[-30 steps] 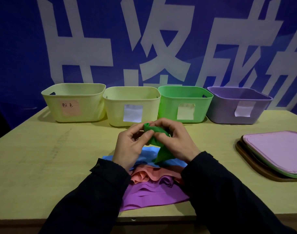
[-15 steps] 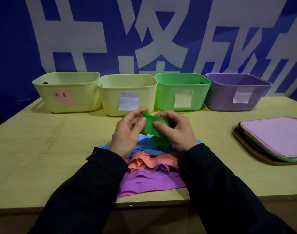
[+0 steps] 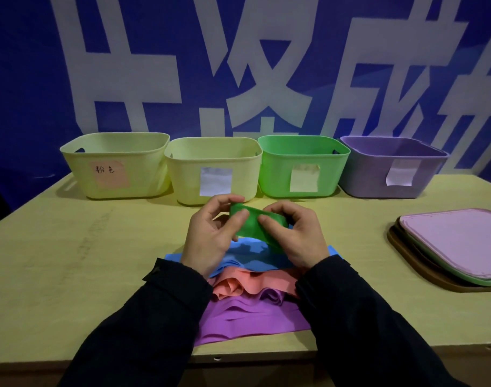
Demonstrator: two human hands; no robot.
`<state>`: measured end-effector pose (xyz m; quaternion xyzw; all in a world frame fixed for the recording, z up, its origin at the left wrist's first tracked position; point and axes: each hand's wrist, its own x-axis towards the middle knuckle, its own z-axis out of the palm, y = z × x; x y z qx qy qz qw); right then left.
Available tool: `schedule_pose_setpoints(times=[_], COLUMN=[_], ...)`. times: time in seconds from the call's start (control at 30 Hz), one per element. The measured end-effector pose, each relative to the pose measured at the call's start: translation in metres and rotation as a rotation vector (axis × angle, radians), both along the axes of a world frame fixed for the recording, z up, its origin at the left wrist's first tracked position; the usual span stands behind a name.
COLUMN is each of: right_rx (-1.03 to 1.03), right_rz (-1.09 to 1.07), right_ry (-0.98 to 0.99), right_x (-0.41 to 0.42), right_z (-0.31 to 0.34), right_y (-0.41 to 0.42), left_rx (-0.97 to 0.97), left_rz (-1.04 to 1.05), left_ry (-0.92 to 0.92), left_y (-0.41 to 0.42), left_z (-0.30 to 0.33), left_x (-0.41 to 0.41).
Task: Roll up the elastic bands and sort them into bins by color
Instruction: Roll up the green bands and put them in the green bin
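Observation:
Both hands hold a green elastic band point(image 3: 252, 225), mostly rolled, above the table's middle. My left hand point(image 3: 210, 236) pinches its left end between thumb and fingers. My right hand point(image 3: 294, 236) grips its right side, thumb pressed on the front. Under the hands lie a blue band point(image 3: 249, 254), a pink-orange band point(image 3: 238, 284) and a purple band point(image 3: 247, 317), flat and partly hidden by my sleeves. Along the back stand a yellow bin with a pink label point(image 3: 113, 166), a yellow bin with a white label point(image 3: 213, 170), a green bin point(image 3: 303, 166) and a purple bin point(image 3: 389, 166).
A stack of flat lids or boards, pink on top over green and brown point(image 3: 456, 247), lies at the right edge of the table. The table's front edge point(image 3: 216, 356) runs just below the purple band. A blue banner with white characters fills the background.
The trailing tail of the green band has been wound up; the roll is now compact and held a little further forward. The camera view has shifted slightly.

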<state>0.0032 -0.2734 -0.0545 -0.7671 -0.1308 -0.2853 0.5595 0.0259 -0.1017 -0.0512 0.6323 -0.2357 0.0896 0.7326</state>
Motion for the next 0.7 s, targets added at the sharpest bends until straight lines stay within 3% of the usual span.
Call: schedule_pose_setpoints(times=[0.1,0.27,0.37,0.53,0.7], right_rx=[-0.009,-0.015,0.01,0.317,0.441], right_rz=[-0.011,0.006,-0.008,0.072,0.17], right_ry=[-0.006,0.061,0.007,0.09,0.195], right_x=[0.0,-0.001,0.001,0.002,-0.001], right_z=[0.0,0.0,0.002,0.006,0.012], right_y=[0.0,-0.01,-0.014,-0.02,-0.025], left_rx=[0.011,-0.145,-0.094,-0.111,-0.087], left_rz=[0.056,0.175,0.164,0.169,0.171], left_ry=[0.019,0.04,0.013,-0.028,0.003], left_y=[-0.002,0.009,0.008,0.01,0.009], left_z=[0.002,0.006,0.006,0.006,0.008], left_x=[-0.001,0.008,0.006,0.006,0.003])
